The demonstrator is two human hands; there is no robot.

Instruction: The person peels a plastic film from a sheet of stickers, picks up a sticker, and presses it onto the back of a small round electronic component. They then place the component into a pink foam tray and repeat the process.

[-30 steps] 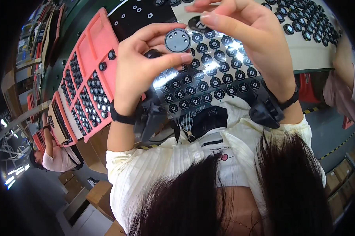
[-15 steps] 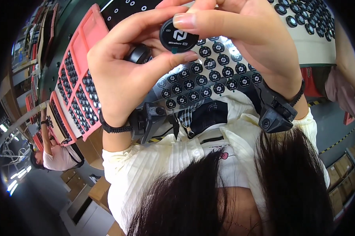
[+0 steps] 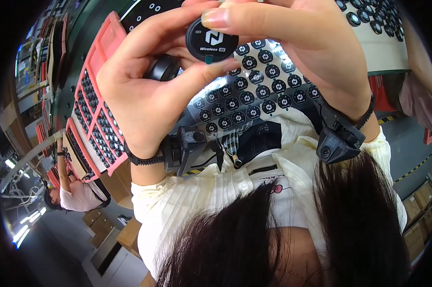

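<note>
Hands (image 3: pixel 137 98) (image 3: pixel 321 48) pinch black disc (image 3: pixel 211 44) by rim, left cupping puck (image 3: pixel 163 68); open space between palms, over sticker sheet (image 3: pixel 251 87).

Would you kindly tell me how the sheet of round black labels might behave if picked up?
The label sheet would probably flop, since it looks thin and see-through near its lower edge. It is likely light for its size, having little visible thickness. Bright glare hints at a smooth, perhaps slippery face.

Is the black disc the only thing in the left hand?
No: besides the black disc at its fingertips, the left hand has a second round black part within its curled grip.
</note>
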